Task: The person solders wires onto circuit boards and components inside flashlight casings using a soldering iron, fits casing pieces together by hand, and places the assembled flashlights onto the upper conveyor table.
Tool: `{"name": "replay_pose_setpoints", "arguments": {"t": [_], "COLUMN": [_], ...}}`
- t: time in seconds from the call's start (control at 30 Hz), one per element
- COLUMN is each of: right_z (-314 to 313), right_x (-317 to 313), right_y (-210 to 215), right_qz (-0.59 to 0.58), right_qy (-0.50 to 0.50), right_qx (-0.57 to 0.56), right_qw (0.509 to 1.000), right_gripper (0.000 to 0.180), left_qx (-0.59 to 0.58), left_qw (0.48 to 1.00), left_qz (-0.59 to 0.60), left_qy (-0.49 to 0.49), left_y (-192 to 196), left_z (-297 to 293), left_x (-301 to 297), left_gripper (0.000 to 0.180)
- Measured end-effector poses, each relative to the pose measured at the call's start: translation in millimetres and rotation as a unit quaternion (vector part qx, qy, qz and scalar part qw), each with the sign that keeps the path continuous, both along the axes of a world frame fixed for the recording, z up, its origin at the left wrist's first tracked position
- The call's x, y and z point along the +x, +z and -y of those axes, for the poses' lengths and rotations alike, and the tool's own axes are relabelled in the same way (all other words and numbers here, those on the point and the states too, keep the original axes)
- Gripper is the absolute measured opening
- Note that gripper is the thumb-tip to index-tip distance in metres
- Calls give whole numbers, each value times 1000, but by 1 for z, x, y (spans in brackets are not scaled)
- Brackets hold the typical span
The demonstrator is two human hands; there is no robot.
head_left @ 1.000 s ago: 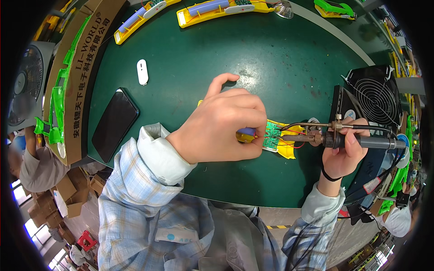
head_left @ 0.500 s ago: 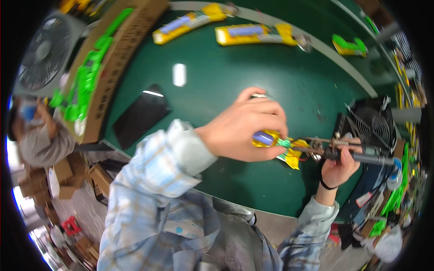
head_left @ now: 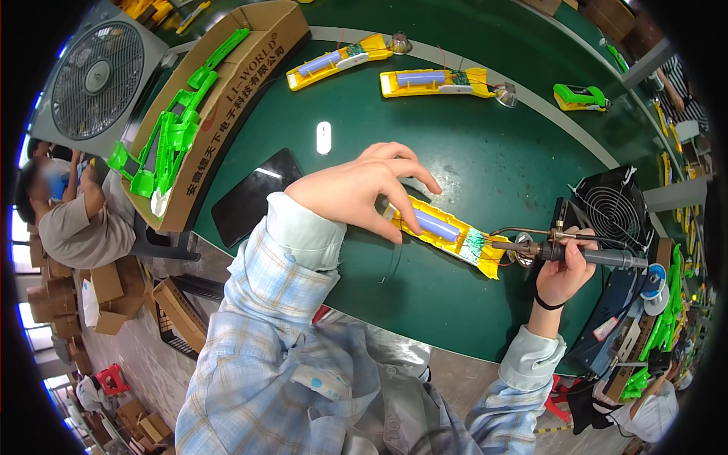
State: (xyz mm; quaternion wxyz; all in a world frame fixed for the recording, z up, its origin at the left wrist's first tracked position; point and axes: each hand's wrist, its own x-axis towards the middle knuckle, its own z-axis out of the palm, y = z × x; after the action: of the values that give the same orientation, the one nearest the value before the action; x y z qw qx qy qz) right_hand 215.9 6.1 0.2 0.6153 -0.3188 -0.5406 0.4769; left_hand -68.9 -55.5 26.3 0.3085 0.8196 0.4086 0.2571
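A yellow torch half-shell (head_left: 490,268) lies on the green table before me. Inside it sit a blue-violet cylindrical battery (head_left: 437,225) and a small green circuit board (head_left: 474,243); a round silvery lamp head (head_left: 521,252) is at its right end, partly behind the iron. My left hand (head_left: 356,189) is over the shell's left end with fingers apart; whether a fingertip touches it I cannot tell. Wrapped round a soldering iron (head_left: 607,258) with a metal solder-feed tube is my right hand (head_left: 563,279). The iron's tip points left, at the board's right side.
Two similar yellow torch assemblies (head_left: 447,89) (head_left: 341,62) lie farther back. A dark tablet-like slab (head_left: 256,199) and white oval object (head_left: 324,138) are left. Green shells fill a cardboard box (head_left: 227,114). Right are a black fan (head_left: 616,208) and solder spool (head_left: 655,292). A person sits left.
My left hand has moved left and its fingers have spread, uncovering the battery and board. The right hand with the soldering iron has shifted slightly left.
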Motion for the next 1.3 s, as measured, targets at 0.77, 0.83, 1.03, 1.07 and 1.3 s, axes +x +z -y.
{"name": "replay_pose_setpoints", "arguments": {"t": [0.77, 0.83, 1.03, 1.07, 1.3], "right_z": [5, 4, 13, 13, 11], "right_x": [15, 16, 15, 17, 15], "right_y": [-4, -3, -1, -1, -6], "right_qz": [-6, -24, 52, 56, 74], "right_qy": [41, 51, 19, 16, 9], "right_qx": [-33, -57, -76, -78, -86], "right_qw": [999, 997, 996, 995, 993], "right_gripper": [17, 18, 28, 28, 26], "left_qx": [-4, -2, 58, 61, 37], "left_qw": [999, 998, 998, 997, 994], "left_qz": [44, 54, 30, 40, -1], "left_qy": [-5, -8, 14, 21, 98], "left_y": [-27, -25, -27, -30, -33], "left_z": [-13, -15, -12, -12, -7], "left_x": [37, 36, 40, 41, 54], "left_gripper": [13, 15, 18, 17, 15]}}
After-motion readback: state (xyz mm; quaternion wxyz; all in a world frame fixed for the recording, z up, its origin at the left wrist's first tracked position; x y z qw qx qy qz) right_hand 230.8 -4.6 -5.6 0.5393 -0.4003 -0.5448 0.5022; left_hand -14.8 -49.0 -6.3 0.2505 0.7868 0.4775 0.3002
